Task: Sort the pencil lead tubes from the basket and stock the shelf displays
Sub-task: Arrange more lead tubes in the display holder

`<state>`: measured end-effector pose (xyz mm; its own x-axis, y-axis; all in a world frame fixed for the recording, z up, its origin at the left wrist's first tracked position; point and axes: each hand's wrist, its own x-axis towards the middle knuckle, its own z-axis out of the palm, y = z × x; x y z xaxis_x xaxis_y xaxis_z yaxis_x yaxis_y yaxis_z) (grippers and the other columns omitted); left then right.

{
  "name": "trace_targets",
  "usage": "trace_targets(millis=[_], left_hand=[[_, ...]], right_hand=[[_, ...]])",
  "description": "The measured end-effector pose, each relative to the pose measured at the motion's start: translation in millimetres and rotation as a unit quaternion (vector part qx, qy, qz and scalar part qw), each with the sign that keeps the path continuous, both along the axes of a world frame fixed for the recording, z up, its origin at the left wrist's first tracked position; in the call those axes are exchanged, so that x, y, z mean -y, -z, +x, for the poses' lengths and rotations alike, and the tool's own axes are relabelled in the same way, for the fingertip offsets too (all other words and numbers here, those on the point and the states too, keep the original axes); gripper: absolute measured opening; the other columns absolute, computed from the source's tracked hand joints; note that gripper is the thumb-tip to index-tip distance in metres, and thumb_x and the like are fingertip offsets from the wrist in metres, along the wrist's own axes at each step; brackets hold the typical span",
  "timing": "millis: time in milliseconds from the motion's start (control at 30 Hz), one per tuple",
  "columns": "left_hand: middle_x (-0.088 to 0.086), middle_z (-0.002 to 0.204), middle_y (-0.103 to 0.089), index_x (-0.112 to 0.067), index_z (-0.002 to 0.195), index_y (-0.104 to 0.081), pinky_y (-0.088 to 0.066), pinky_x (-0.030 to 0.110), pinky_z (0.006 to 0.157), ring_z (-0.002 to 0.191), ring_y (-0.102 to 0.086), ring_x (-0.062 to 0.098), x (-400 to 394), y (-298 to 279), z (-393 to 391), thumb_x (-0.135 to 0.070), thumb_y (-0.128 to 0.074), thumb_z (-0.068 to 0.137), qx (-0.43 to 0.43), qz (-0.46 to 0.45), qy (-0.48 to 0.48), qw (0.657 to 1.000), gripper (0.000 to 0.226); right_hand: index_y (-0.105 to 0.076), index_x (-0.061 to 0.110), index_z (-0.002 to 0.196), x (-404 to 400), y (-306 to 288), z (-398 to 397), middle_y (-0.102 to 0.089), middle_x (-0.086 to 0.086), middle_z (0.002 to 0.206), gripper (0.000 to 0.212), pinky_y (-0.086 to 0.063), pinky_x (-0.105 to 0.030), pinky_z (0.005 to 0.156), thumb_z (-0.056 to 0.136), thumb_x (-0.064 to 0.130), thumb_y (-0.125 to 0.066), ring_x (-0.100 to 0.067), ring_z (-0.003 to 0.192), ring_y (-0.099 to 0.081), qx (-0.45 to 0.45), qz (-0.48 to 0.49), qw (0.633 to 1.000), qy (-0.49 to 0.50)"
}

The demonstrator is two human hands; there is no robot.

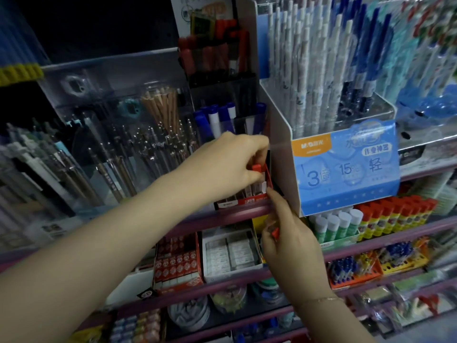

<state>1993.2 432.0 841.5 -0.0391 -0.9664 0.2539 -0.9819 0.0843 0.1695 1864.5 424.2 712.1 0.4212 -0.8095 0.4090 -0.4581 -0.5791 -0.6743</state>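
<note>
Stationery shelves (pixel 237 214) with purple rails fill the view. The landmark is a small red display box (pixel 247 194) standing on the upper rail, with clear lead tubes (pixel 254 188) upright inside it. Right of the box stands a tall clear pen stand (pixel 329 134) with a blue label; behind and left of the box stand racks of pens (pixel 128 149). Below the box sit boxes of erasers (pixel 230 253); lower right of it, a row of glue sticks (pixel 393 216). The left hand (pixel 230 164) reaches over the box, its fingers pinching a red-capped tube (pixel 257 167) at the box's top. The right hand (pixel 289 238), just below the box, curls round another red-capped tube (pixel 275 233), forefinger touching the box's front corner.
</note>
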Motion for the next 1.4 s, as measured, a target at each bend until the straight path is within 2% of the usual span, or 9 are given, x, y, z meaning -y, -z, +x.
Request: trace_targets(millis=[300, 400, 533, 667, 767, 867, 1100, 1267, 1400], left_hand=[[-0.007, 0.090, -0.040, -0.025, 0.094, -0.040, -0.035, 0.029, 0.061, 0.079, -0.051, 0.017, 8, 21, 2, -0.034, -0.074, 0.074, 0.080, -0.068, -0.045, 0.993, 0.040], [-0.007, 0.090, -0.039, -0.026, 0.092, -0.029, -0.032, 0.028, 0.063, 0.078, -0.047, 0.015, 3, 23, 0, -0.033, -0.072, 0.076, 0.101, -0.092, -0.041, 0.990, 0.046], [-0.008, 0.098, -0.044, -0.025, 0.105, -0.050, -0.040, 0.023, 0.071, 0.083, -0.048, 0.007, -19, 20, 1, -0.036, -0.064, 0.085, 0.061, -0.104, -0.029, 0.992, 0.027], [-0.018, 0.092, -0.046, -0.032, 0.100, -0.059, -0.041, 0.017, 0.073, 0.080, -0.049, -0.003, -47, 15, -1, -0.043, -0.047, 0.085, 0.008, -0.065, -0.037, 0.997, 0.022], [-0.021, 0.087, -0.053, -0.039, 0.090, -0.061, -0.047, 0.018, 0.073, 0.082, -0.050, -0.008, -62, 20, -12, -0.060, -0.042, 0.076, -0.081, 0.032, -0.028, 0.996, 0.032], [-0.021, 0.083, -0.060, -0.040, 0.090, -0.061, -0.049, 0.020, 0.069, 0.079, -0.054, -0.008, -68, 35, -21, -0.063, -0.047, 0.071, -0.135, 0.059, -0.037, 0.988, 0.033], [-0.015, 0.074, -0.070, -0.035, 0.081, -0.065, -0.056, 0.027, 0.076, 0.072, -0.066, -0.001, -61, 50, -14, -0.036, -0.075, 0.073, -0.361, 0.088, -0.050, 0.927, 0.012], [-0.017, 0.075, -0.067, -0.034, 0.081, -0.061, -0.055, 0.025, 0.069, 0.068, -0.062, -0.003, -61, 51, -13, -0.030, -0.066, 0.084, -0.319, 0.023, -0.077, 0.944, 0.007], [-0.021, 0.082, -0.060, -0.040, 0.101, -0.057, -0.046, 0.012, 0.067, 0.082, -0.056, -0.006, -66, 42, -7, -0.036, -0.053, 0.089, -0.153, -0.109, -0.098, 0.977, 0.014]], right_hand=[[-0.028, 0.038, 0.140, 1, 6, 4, -0.057, 0.009, 0.081, 0.070, -0.047, -0.034, 0.058, 0.084, 0.006, -0.054, -0.012, 0.066, -0.055, 0.053, 0.027, 0.998, -0.021], [-0.047, 0.044, 0.111, -2, 6, 5, -0.060, 0.007, 0.071, 0.050, -0.044, -0.024, 0.054, 0.083, 0.003, -0.056, -0.008, 0.056, -0.052, 0.137, 0.084, 0.986, -0.037], [-0.060, 0.023, 0.068, -6, -1, 8, -0.057, -0.014, 0.059, 0.029, -0.035, -0.024, 0.043, 0.079, -0.004, -0.057, -0.012, 0.044, -0.040, 0.299, 0.302, 0.904, -0.043], [-0.060, 0.010, 0.065, -6, -10, 6, -0.036, 0.002, 0.036, 0.027, -0.023, -0.013, 0.035, 0.082, -0.011, -0.051, -0.007, 0.029, -0.025, 0.352, 0.433, 0.823, -0.107], [-0.062, 0.011, 0.074, -9, -18, 9, -0.053, 0.003, 0.048, 0.017, -0.036, -0.020, 0.038, 0.084, -0.002, -0.055, -0.007, 0.039, -0.043, 0.276, 0.355, 0.885, -0.125], [-0.052, 0.017, 0.086, -13, -17, 14, -0.063, -0.007, 0.094, 0.011, -0.054, -0.036, 0.072, 0.083, 0.011, -0.061, -0.020, 0.084, -0.063, 0.169, 0.230, 0.956, -0.071], [-0.046, 0.023, 0.090, -20, -21, 13, -0.058, -0.007, 0.098, 0.023, -0.054, -0.043, 0.070, 0.080, 0.022, -0.067, -0.018, 0.083, -0.062, 0.171, 0.210, 0.959, -0.081], [-0.052, 0.015, 0.096, -16, -19, 11, -0.068, 0.011, 0.077, 0.029, -0.051, -0.013, 0.057, 0.079, -0.005, -0.066, 0.001, 0.068, -0.065, 0.270, 0.314, 0.894, -0.173], [-0.051, 0.029, 0.105, -7, -9, 10, -0.049, 0.021, 0.063, 0.047, -0.039, -0.012, 0.048, 0.075, -0.006, -0.060, 0.002, 0.052, -0.044, 0.254, 0.253, 0.923, -0.139]])
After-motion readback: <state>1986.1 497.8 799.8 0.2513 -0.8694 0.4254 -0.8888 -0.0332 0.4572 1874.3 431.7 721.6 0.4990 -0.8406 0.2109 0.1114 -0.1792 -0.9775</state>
